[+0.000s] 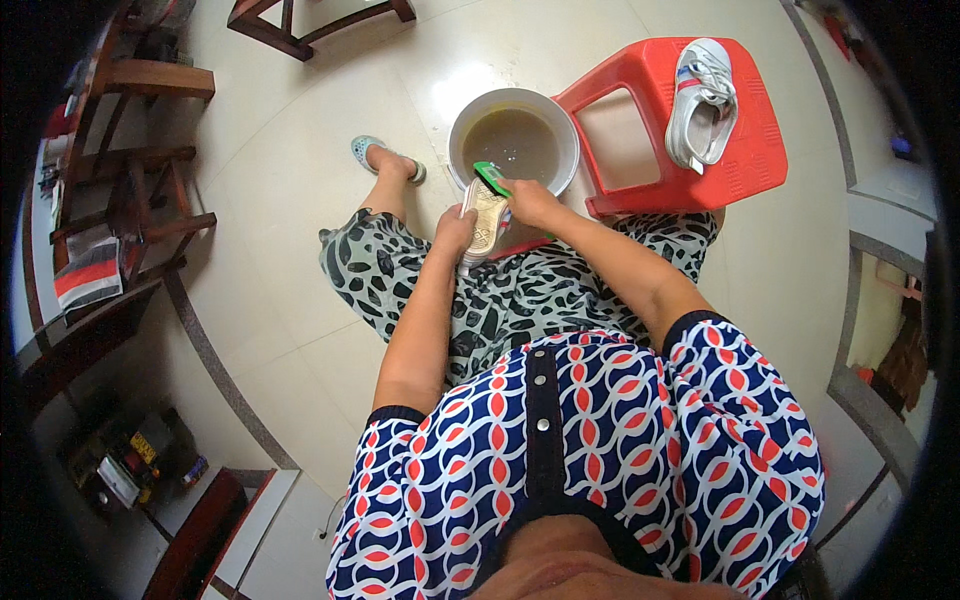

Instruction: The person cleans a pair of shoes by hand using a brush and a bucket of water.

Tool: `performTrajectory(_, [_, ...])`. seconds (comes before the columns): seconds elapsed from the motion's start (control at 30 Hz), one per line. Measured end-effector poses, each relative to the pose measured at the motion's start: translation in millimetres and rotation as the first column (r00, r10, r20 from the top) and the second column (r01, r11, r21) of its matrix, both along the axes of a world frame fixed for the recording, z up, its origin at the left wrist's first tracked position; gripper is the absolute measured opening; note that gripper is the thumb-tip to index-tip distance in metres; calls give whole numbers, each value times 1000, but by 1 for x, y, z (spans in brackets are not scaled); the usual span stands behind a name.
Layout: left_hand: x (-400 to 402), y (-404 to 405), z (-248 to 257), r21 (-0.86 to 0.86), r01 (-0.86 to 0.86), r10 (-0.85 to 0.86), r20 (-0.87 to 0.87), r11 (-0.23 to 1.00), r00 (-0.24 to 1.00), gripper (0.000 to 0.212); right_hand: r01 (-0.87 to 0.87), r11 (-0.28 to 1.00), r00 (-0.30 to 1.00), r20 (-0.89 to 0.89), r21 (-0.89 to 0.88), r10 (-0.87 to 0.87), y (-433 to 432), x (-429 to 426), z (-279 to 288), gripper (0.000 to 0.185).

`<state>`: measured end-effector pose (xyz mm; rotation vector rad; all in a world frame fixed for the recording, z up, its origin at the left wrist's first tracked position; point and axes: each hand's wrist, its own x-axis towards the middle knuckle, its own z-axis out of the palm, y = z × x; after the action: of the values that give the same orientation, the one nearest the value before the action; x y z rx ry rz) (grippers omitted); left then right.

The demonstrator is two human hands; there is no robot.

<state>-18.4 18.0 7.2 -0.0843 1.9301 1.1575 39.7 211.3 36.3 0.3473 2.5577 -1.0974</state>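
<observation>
My left hand (454, 229) grips the side of a canvas shoe (487, 221), whose cream patterned sole faces up. In my right hand (531, 202) is a green scrub brush (491, 178) with dark bristles. Those bristles lie against the end of the sole that points away from me. Just beyond, a round metal basin (574, 142) holds murky brown water (514, 139). The shoe and brush overlap the basin's near rim in the picture. My right fingers hide part of the brush handle.
A red plastic stool (757, 142) stands right of the basin, bearing the other white shoe (703, 105), upright with laces. Wooden furniture (157, 79) lines the left side. A wooden frame with legs (300, 45) is at the top. Pale tiles (277, 247) cover the floor.
</observation>
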Motion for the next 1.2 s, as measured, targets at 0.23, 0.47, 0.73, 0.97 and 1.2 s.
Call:
performTrajectory(0.23, [1, -21, -27, 8, -82, 83, -33, 997, 996, 38, -122, 983, 986, 95, -140, 135, -5, 59, 67, 43])
performTrajectory(0.47, [1, -8, -8, -1, -82, 82, -1, 997, 997, 42, -19, 995, 998, 70, 94, 12, -18, -11, 32, 37])
performTrajectory(0.73, [6, -12, -19, -9, -90, 90, -32, 996, 995, 42, -208, 978, 974, 88, -17, 209, -2, 43, 74, 40])
performTrajectory(0.97, [3, -16, -15, -17, -78, 78, -42, 997, 996, 41, -99, 991, 979, 185, 89, 81, -6, -24, -14, 38])
performTrajectory(1.2, [7, 1, 5, -58, 2, -7, -95, 998, 995, 43, -40, 971, 909, 413, 234, -62, 64, -75, -148, 26])
